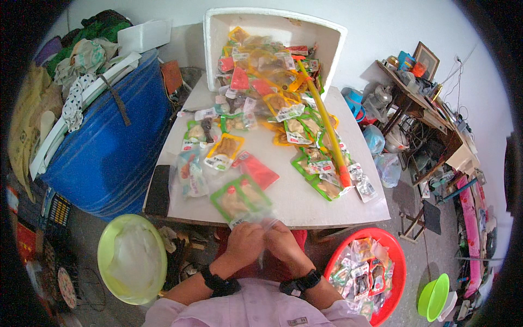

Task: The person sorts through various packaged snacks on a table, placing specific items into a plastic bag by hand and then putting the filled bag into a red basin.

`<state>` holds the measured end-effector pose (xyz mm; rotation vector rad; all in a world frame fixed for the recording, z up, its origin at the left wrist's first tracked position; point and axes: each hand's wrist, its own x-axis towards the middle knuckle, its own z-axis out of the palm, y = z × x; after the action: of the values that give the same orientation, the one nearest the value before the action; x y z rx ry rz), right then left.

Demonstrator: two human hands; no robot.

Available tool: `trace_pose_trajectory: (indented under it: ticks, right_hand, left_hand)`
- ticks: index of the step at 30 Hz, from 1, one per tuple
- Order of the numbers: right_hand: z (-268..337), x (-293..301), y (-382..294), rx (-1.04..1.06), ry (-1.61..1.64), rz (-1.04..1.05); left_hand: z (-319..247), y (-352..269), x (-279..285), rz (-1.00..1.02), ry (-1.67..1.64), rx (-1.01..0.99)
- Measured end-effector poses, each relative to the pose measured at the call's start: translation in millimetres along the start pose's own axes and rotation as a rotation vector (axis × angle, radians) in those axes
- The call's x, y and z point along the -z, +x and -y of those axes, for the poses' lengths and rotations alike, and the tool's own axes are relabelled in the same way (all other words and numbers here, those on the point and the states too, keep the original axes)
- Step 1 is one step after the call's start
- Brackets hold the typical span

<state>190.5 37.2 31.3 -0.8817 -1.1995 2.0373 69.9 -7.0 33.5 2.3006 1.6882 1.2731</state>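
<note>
At the table's front edge, my left hand (246, 242) and my right hand (284, 242) close together on the gathered end of a clear plastic bag (267, 220). Green-bordered food packets (241, 196) show at the bag's far end, blurred. Just beyond them lies a red packet (260, 171). To its left are a yellow-bordered packet (224, 151) and a clear bag with a blue-and-white packet (191, 173). My fingertips are partly hidden by the hands themselves.
A white foam box (276, 16) on its side spills packets over the white table (261, 214). A yellow stick (325, 118) lies across the right pile. Below stand a red basin (402, 265) of bagged packets and a yellow-green basin (102, 261) of plastic bags. A blue barrel (110, 143) flanks the left.
</note>
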Motion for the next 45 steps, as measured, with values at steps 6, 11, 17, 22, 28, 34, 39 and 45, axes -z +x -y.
trace_pose_trajectory:
  ticks: [6, 11, 17, 22, 28, 34, 39, 45]
  right_hand:
    - [-16, 16, 4, 0.088, -0.240, 0.008]
    - [-17, 35, -6, 0.333, -0.639, 0.084]
    - [3, 24, -22, -0.098, 0.210, -0.052]
    - [5, 24, -27, -0.106, 0.286, -0.108]
    - [-17, 56, -22, 0.236, -0.239, -0.014]
    - [28, 27, -36, 0.137, 0.000, -0.216]
    - [38, 34, -37, 0.396, -0.135, -0.080]
    - [58, 24, -49, 0.288, -0.239, 0.196]
  left_hand:
    - [0, -6, 9, 0.059, 0.030, -0.031]
    - [7, -13, 19, 0.147, 0.160, -0.106]
    - [30, -24, 8, 0.186, 0.278, -0.192]
    - [35, -25, 8, 0.223, 0.173, -0.156]
    - [12, 12, 46, 0.116, -0.053, -0.084]
    - [-13, 51, 92, 0.016, -0.488, 0.271]
    - [-23, 60, 106, 0.098, -0.978, 0.590]
    - [-37, 56, 105, 0.225, -1.205, 0.659]
